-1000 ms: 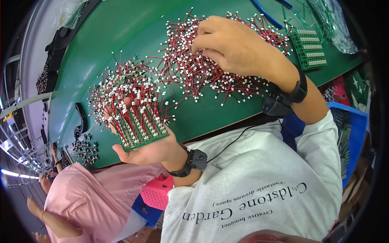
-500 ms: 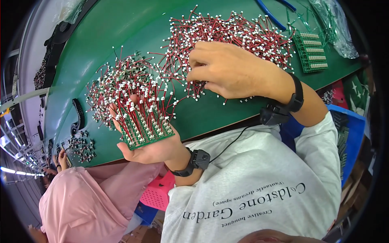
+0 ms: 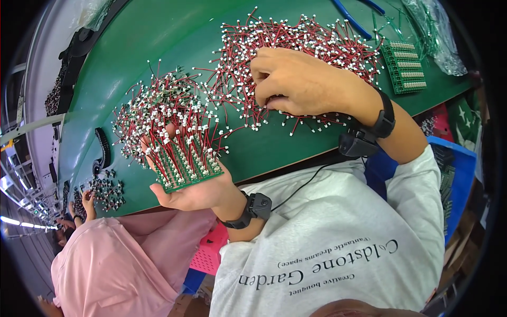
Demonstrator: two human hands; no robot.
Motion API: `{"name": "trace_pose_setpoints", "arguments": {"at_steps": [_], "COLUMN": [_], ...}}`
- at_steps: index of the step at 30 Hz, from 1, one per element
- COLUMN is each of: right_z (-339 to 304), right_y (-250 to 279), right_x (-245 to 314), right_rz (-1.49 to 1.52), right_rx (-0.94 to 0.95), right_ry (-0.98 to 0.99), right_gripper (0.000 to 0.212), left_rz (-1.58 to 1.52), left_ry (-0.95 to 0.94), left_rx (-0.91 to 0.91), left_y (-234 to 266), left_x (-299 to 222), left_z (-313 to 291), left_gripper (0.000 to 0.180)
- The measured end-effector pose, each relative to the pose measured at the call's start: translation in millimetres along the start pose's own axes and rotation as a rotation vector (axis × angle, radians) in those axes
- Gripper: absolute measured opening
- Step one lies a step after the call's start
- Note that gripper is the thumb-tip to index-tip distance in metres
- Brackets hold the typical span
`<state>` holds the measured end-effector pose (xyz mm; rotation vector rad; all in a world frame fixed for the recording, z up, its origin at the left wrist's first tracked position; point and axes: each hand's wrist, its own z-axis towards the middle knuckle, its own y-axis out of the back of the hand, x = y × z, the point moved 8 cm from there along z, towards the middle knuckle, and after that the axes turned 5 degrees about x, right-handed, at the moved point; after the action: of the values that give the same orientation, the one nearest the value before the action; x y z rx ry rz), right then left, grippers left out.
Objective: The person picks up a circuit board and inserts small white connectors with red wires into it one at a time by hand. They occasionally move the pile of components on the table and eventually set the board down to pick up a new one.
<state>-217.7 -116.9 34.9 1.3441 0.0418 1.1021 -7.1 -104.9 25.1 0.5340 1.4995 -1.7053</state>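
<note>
Palm up, my left hand [image 3: 198,199] supports a green circuit board panel [image 3: 191,181]. Rows of small white connectors line the panel, and red and black wires with white plugs rise from many of them. Over on the right, my right hand [image 3: 303,82] rests at the near side of a big heap of red and black plug-ended wires [image 3: 301,34]. Its fingers are curled together among the wires, and whatever lies between the fingertips is hidden. Behind the held panel lies a second pile of wired small boards [image 3: 138,113], partly overlapped by the upright wires.
A stack of green board panels [image 3: 405,68] stands at the right of the green table [image 3: 158,31], near clear plastic wrap [image 3: 441,39] and a blue tube [image 3: 353,20]. A co-worker in pink [image 3: 113,264] sits on the left beside small dark parts [image 3: 110,193]. A blue bin [image 3: 458,179] is at right.
My right hand has shifted slightly right and away from me, deeper over the wire heap. The left hand and its panel have moved a little to the left. The co-worker's hand has moved.
</note>
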Motion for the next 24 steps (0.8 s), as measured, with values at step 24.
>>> {"name": "trace_pose_setpoints", "arguments": {"at_steps": [24], "right_z": [8], "right_y": [-12], "right_x": [51], "right_rz": [0.456], "right_rx": [-0.104], "right_ry": [0.167], "right_gripper": [0.013], "left_rz": [-0.211], "left_ry": [0.057], "left_rx": [-0.02], "left_y": [-27], "left_x": [30], "left_z": [-1], "left_gripper": [0.069]}}
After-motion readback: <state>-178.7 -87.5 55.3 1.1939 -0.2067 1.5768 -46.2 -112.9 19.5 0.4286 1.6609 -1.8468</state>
